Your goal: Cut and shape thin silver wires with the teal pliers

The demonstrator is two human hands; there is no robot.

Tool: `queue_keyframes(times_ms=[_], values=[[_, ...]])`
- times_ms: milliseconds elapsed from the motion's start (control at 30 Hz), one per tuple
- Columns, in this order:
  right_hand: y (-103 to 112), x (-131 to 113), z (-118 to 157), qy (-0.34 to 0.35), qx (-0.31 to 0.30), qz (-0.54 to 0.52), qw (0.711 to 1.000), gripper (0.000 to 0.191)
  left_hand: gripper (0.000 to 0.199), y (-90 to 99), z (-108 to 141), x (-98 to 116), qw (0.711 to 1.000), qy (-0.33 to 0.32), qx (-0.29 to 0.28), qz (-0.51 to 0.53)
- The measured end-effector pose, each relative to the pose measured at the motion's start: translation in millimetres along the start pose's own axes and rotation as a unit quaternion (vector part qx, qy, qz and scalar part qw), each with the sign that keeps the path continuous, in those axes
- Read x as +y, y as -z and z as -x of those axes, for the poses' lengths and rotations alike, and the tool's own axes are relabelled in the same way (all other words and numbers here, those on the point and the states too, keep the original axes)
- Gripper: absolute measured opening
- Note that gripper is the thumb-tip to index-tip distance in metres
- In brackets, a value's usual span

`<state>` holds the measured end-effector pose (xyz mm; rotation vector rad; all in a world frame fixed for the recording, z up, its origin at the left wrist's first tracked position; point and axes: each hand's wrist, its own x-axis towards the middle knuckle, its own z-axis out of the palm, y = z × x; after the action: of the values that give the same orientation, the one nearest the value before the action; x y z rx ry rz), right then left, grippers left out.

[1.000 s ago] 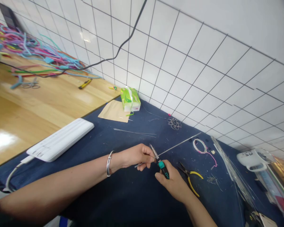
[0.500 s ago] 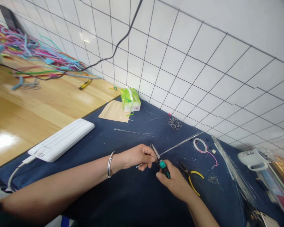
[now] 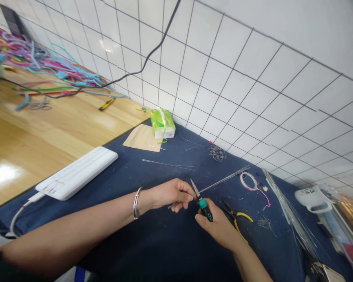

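My left hand (image 3: 178,194) is closed on a small bundle of thin metal wires (image 3: 225,179). Short wire ends stick out below the palm, and the long part slants away to the upper right. In my right hand (image 3: 216,223) is a pair of pliers (image 3: 204,205) with black and teal handles, its narrow jaws pointing up and left. The jaws are right beside the left fingertips and cross the wires; whether they grip them I cannot tell. Yellow-handled pliers (image 3: 242,215) lie just beyond my right wrist.
A white power bank (image 3: 76,174) with a cable lies at left. Near the wall are a green tissue pack (image 3: 162,123), brown paper (image 3: 142,138) and coiled wire (image 3: 217,152). At right are a white ring-shaped spool (image 3: 248,181), long wires (image 3: 291,211) and a white mug (image 3: 314,197).
The pliers and my right hand have shifted very slightly to the right. The far ends of the held wires have moved a little left and down. My left hand has barely moved.
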<state>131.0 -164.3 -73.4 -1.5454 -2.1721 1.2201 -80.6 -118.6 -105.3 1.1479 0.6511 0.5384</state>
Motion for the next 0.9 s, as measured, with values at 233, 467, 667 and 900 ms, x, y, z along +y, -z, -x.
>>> queue_keyframes(times_ms=[233,467,667,900], values=[[-1.5,0.9,0.7,0.006,0.008,0.005,1.000,0.029,0.021,0.9,-0.4,0.1,1.000,0.002,-0.007,-0.002],[-3.7,-1.2,0.2,-0.007,0.013,0.011,1.000,0.026,0.021,2.7,-1.1,-1.7,1.000,0.006,-0.008,-0.012],[-3.5,-3.1,-0.7,-0.009,0.015,0.027,0.999,0.023,0.022,3.6,-2.3,-1.6,1.000,0.007,-0.008,-0.018],[-4.5,-2.1,-1.6,-0.009,0.022,0.050,0.998,0.019,0.018,2.5,-2.5,-2.6,1.000,-0.004,0.000,-0.027]])
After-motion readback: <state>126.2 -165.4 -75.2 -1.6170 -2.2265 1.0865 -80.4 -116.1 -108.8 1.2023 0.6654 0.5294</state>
